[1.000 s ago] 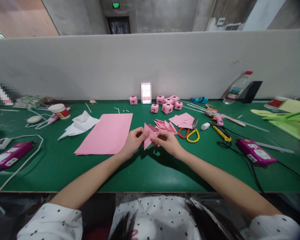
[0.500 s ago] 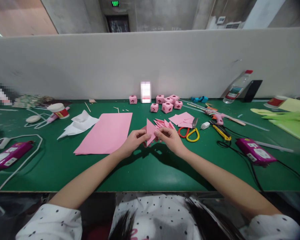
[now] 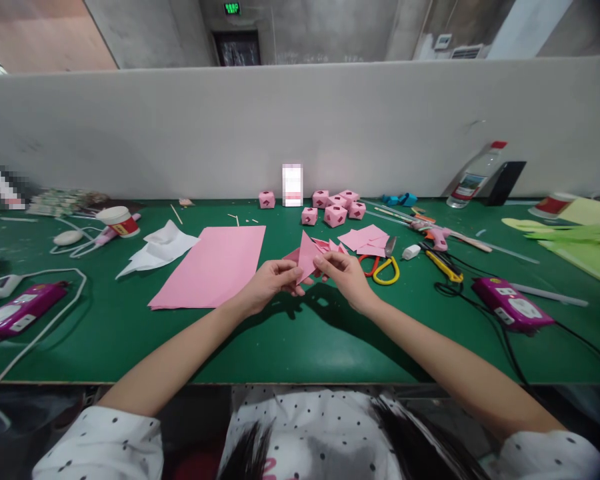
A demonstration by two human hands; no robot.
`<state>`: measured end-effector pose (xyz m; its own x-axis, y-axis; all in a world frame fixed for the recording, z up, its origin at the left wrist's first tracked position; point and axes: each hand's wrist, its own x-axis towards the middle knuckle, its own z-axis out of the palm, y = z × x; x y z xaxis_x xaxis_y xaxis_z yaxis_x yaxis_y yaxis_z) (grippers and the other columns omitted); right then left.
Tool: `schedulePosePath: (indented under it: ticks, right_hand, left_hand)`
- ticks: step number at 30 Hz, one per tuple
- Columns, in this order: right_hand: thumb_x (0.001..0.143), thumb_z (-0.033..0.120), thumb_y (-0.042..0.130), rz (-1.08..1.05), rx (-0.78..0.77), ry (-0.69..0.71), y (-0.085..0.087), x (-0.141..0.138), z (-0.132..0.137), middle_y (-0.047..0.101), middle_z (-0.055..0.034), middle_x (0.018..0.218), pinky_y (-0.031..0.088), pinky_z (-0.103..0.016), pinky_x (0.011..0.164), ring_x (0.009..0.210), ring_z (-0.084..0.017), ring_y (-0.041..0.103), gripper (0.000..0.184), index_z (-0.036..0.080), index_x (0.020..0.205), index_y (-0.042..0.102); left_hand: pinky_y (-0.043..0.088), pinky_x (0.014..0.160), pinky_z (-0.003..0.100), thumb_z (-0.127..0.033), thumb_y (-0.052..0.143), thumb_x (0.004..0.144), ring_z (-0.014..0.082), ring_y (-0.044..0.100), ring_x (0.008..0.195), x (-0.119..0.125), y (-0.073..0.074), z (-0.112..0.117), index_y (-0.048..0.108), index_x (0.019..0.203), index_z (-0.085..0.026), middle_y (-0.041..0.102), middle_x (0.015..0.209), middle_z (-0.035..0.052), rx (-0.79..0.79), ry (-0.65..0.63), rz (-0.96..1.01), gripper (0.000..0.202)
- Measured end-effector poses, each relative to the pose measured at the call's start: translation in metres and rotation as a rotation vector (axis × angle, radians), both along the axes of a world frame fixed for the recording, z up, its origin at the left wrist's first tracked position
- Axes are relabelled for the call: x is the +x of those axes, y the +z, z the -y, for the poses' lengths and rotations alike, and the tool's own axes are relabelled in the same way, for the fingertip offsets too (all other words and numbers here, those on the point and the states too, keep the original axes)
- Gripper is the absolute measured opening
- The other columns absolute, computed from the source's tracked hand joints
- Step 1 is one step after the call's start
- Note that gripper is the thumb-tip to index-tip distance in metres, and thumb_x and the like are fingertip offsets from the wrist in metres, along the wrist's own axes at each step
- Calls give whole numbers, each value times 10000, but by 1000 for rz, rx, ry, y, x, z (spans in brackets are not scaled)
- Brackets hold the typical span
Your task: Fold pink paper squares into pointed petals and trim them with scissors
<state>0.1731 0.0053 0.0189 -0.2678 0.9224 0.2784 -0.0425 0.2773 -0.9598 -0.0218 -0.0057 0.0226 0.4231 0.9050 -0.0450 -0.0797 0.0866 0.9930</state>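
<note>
Between my hands, above the green table, is a piece of folded pink paper with a pointed top. My left hand pinches its lower left side. The fingers of my right hand are closed on its right edge. Just behind my right hand lie several folded pink paper pieces, partly hidden by it. Flat pink paper squares rest beyond them, next to scissors with red and yellow handles. Large pink sheets lie to the left of my left hand.
Several pink paper cubes stand at the back near a bright phone. Rightward are a pink glue gun, a yellow cutter, a purple power strip and a bottle. Crumpled white paper and a cup are left.
The folded pink paper has turned and shifted slightly right, and its left flap shows more. Both hands keep hold of it, with the fingers slightly moved.
</note>
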Motion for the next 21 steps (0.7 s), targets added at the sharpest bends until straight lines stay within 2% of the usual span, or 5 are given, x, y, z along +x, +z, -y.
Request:
schedulePosePath:
  ticks: [3,15,21]
  right_hand:
    - [796,542,659,0,6,-5,0,0,0,644,-13,668,447,-245,565,627,-138,586,375,170,747,654]
    - [799,571,635,50,4,-12,1,1,-1,657,-18,669,458,-249,568,611,-136,591,403,173,737,644]
    - [722,535,727,154,-59,44,3,1,-2,655,-10,638,447,-245,526,599,-147,597,381,169,697,625]
  left_hand:
    - [525,618,230,-451,722,774,89,632,574,0,0,0,676,798,-127,737,856,76,36,13,-27,328]
    - [495,599,253,-447,746,741,131,650,613,2,4,1,685,758,-136,735,762,75,100,100,-114,317]
    - [521,636,268,-453,758,718,131,642,607,1,4,1,707,811,-125,724,744,67,139,91,-156,344]
